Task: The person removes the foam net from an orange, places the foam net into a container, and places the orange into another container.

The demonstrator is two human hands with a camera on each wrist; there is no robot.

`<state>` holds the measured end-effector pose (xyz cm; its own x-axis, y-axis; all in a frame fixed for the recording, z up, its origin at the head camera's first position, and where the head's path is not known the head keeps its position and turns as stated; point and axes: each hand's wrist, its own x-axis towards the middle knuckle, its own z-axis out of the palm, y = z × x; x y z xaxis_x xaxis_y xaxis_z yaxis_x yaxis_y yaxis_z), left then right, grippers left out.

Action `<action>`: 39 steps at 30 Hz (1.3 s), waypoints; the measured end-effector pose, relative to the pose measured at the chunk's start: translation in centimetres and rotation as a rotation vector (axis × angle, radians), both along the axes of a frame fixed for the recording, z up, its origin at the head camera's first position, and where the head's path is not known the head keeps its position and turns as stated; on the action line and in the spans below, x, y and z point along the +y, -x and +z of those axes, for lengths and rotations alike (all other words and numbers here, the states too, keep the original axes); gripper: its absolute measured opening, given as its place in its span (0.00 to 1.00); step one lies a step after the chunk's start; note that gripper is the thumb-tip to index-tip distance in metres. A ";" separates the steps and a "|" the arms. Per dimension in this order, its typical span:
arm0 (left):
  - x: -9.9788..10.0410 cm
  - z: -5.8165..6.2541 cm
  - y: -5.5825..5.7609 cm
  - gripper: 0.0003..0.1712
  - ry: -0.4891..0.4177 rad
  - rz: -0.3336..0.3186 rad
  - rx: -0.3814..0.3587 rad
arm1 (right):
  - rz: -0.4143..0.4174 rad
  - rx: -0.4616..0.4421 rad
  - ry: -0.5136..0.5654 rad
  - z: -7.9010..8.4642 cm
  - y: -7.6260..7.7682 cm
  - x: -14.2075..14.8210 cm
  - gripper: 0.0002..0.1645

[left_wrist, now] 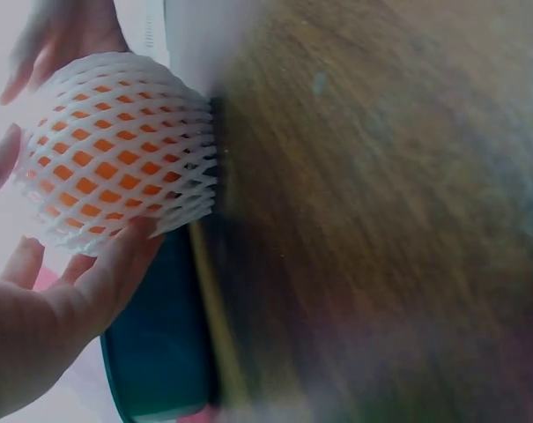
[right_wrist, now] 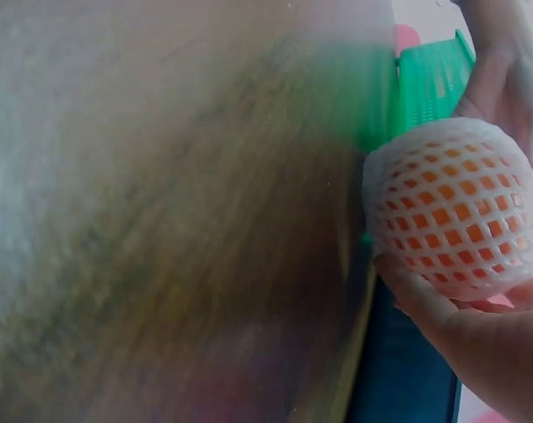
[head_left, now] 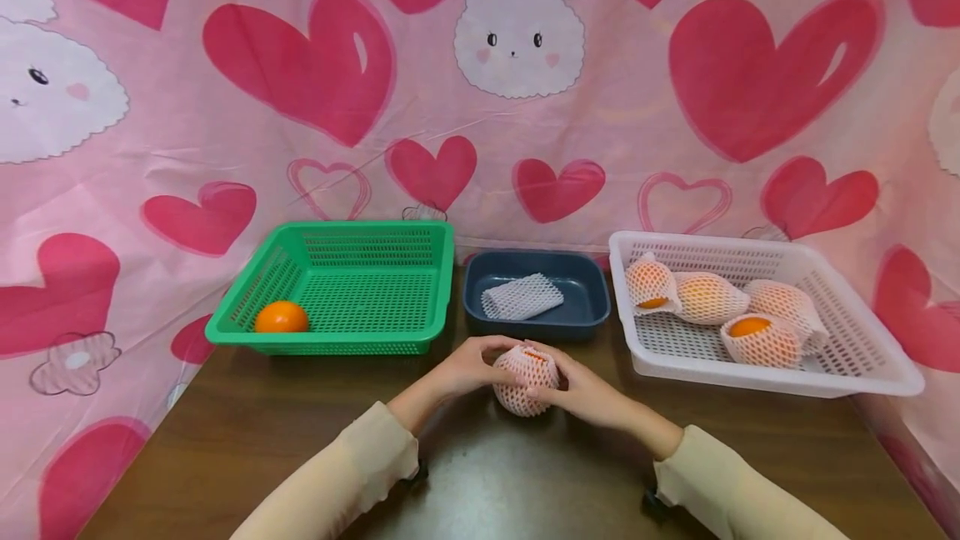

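Note:
An orange in a white foam net sleeve (head_left: 525,394) is between both hands above the middle of the table. My left hand (head_left: 477,371) grips its left side, and my right hand (head_left: 588,390) grips it from the right, thumbs toward me. A patch of bare orange peel shows through the sleeve's top opening. Up close in the left wrist view, the foam net (left_wrist: 116,150) is stretched round the fruit, with left fingers (left_wrist: 116,269) against it. The right wrist view shows the right thumb (right_wrist: 416,295) touching the netted orange (right_wrist: 460,211).
A green basket (head_left: 330,348) at the left holds one bare orange (head_left: 282,317). Behind the hands, a dark blue tray (head_left: 536,329) contains an empty foam sleeve (head_left: 522,297). At the right, a white basket (head_left: 742,377) holds several netted oranges (head_left: 708,297). A pink heart-print cloth (head_left: 420,48) hangs behind.

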<state>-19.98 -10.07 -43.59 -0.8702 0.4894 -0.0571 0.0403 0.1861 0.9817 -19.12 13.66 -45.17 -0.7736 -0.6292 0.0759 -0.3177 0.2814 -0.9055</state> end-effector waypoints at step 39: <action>0.4 -0.5 -0.3 0.18 0.138 0.145 0.182 | -0.259 0.352 -0.102 0.6 1.2 -0.6 0.11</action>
<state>-19.73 -9.66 -44.08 -0.9325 0.3578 0.0497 0.1775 0.3340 0.9257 -20.31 13.07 -44.54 -0.8446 -0.4363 0.3102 -0.5090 0.4749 -0.7179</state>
